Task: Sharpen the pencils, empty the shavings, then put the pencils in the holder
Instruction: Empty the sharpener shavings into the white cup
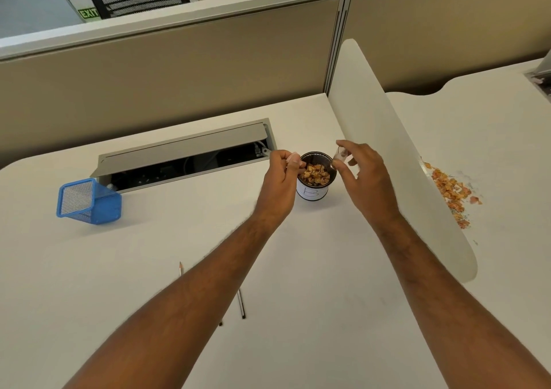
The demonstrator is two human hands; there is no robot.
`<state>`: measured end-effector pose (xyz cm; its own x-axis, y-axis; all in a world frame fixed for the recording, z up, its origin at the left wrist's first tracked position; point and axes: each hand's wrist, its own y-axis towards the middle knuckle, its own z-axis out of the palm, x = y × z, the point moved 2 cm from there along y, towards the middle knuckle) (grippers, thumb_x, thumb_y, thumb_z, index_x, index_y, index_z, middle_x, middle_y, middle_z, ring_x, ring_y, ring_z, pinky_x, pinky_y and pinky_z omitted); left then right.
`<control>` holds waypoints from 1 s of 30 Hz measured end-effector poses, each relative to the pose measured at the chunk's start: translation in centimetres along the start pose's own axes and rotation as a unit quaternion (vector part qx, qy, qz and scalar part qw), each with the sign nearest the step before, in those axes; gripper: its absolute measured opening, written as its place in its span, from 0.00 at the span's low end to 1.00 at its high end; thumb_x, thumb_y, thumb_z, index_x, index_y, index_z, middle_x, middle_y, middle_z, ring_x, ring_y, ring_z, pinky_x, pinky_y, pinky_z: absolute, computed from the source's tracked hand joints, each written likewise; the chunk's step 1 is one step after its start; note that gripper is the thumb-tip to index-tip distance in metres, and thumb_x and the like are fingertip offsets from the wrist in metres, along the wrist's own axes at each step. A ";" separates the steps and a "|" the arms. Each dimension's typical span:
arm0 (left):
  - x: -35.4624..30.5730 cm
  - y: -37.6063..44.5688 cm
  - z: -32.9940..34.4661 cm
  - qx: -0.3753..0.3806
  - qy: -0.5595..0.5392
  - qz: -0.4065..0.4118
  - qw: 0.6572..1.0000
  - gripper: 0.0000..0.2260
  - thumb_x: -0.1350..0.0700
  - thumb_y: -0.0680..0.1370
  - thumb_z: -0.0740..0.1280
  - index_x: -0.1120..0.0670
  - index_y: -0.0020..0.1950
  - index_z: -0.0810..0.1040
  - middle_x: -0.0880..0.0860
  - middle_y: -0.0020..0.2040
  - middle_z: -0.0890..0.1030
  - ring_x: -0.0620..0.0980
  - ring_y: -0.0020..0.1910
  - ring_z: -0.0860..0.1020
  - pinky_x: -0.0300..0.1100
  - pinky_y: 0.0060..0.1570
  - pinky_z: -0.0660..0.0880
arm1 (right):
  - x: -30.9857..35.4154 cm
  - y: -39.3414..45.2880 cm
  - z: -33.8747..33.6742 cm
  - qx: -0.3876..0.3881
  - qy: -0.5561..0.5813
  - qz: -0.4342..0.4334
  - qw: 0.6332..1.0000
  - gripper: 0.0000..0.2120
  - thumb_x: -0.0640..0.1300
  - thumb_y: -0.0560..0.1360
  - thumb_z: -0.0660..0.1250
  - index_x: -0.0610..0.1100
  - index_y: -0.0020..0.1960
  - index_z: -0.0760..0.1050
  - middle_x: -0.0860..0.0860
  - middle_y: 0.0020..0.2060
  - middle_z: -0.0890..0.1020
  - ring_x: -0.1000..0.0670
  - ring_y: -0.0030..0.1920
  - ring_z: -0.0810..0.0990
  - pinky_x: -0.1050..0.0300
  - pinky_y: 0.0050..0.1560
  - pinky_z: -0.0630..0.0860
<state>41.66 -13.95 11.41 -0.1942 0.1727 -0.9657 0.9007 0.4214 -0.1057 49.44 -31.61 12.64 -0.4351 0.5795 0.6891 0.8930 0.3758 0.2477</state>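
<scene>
Two pencils (240,302) lie half-hidden under the forearm; both hands' fingers (293,162) pinch small indistinct pieces.

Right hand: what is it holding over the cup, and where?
The right hand pinches a small clear sharpener casing by its sides, at the cup rim.

Matt white desk (89,284), blue wire-mesh holder (89,202), curly wood shavings (316,174)
</scene>
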 end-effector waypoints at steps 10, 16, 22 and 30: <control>0.2 -0.1 -0.3 0.010 0.005 -0.009 1.000 0.14 0.46 0.89 0.55 0.56 0.66 0.70 0.54 0.61 0.84 0.40 0.58 0.84 0.28 0.56 0.76 | 0.1 -0.2 0.2 0.069 0.058 -0.044 0.995 0.14 0.42 0.83 0.69 0.48 0.68 0.76 0.55 0.57 0.80 0.53 0.54 0.81 0.63 0.46 0.78; 0.0 -0.2 -0.1 0.014 0.011 -0.010 1.000 0.14 0.47 0.89 0.55 0.56 0.65 0.70 0.54 0.60 0.84 0.48 0.61 0.83 0.43 0.63 0.78 | 0.3 -0.6 0.3 0.064 0.044 -0.043 0.996 0.19 0.43 0.85 0.66 0.50 0.75 0.73 0.56 0.61 0.77 0.58 0.55 0.78 0.69 0.51 0.77; -0.6 -0.6 -0.5 0.003 -0.018 -0.038 0.999 0.13 0.47 0.89 0.57 0.55 0.65 0.72 0.48 0.57 0.85 0.38 0.58 0.83 0.36 0.61 0.77 | -0.2 -1.4 0.5 0.007 0.187 0.086 0.979 0.16 0.40 0.81 0.71 0.49 0.67 0.76 0.54 0.58 0.84 0.56 0.57 0.84 0.48 0.54 0.85; -1.7 -3.0 -1.5 -0.025 -0.125 -0.091 0.988 0.13 0.46 0.88 0.60 0.52 0.66 0.77 0.49 0.60 0.85 0.45 0.60 0.84 0.42 0.63 0.79 | 2.5 -4.7 1.6 0.005 0.361 0.148 0.921 0.12 0.28 0.78 0.71 0.39 0.58 0.76 0.46 0.55 0.87 0.48 0.57 0.87 0.51 0.50 0.85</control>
<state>38.74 -14.19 13.75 -0.2432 -0.1318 -0.9610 0.8386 0.4693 -0.2766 44.00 -30.78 12.16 0.0199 0.0267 0.9994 0.9575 0.2873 -0.0268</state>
